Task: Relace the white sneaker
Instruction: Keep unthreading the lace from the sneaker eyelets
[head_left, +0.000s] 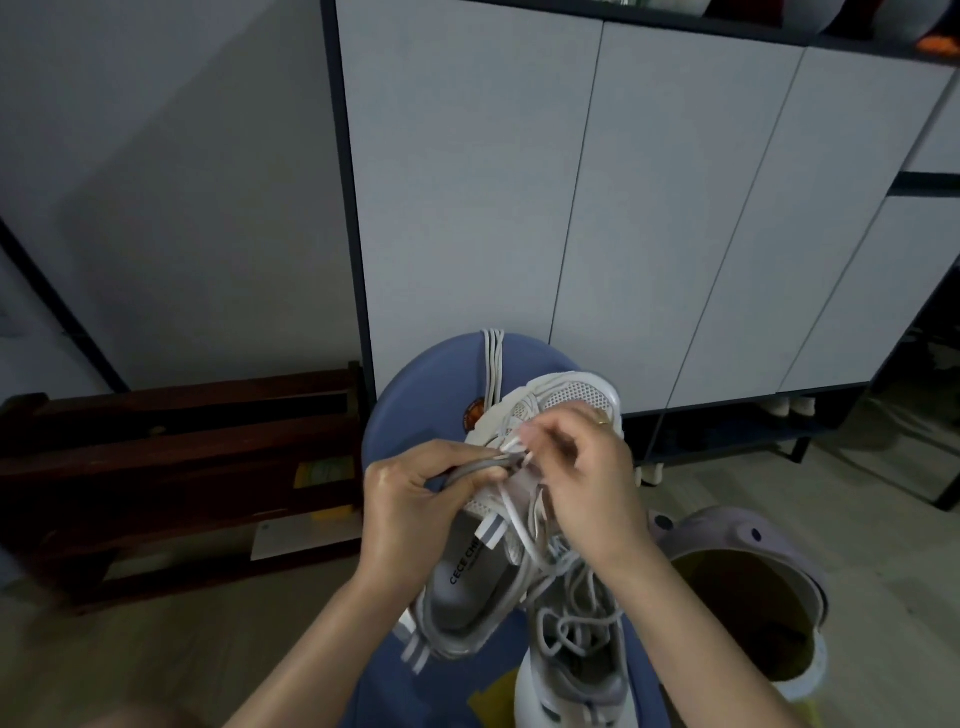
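Note:
A white sneaker (470, 587) lies on a blue round stool (421, 410), toe pointing away from me. My left hand (410, 499) grips the grey edge of the sneaker's upper at the left of the eyelets. My right hand (587, 473) pinches the tip of a white lace (519, 525) just above the eyelets. The loose lace runs down over the tongue toward me. A second white sneaker (576, 660), laced, stands close to me on the right. A bundle of spare laces (492, 364) lies at the stool's far side.
A tall white cabinet (597, 208) with dark framing stands behind the stool. A dark wooden rack (171, 467) sits at the left on the floor. An open light purple bin (748, 587) stands at the right of the stool.

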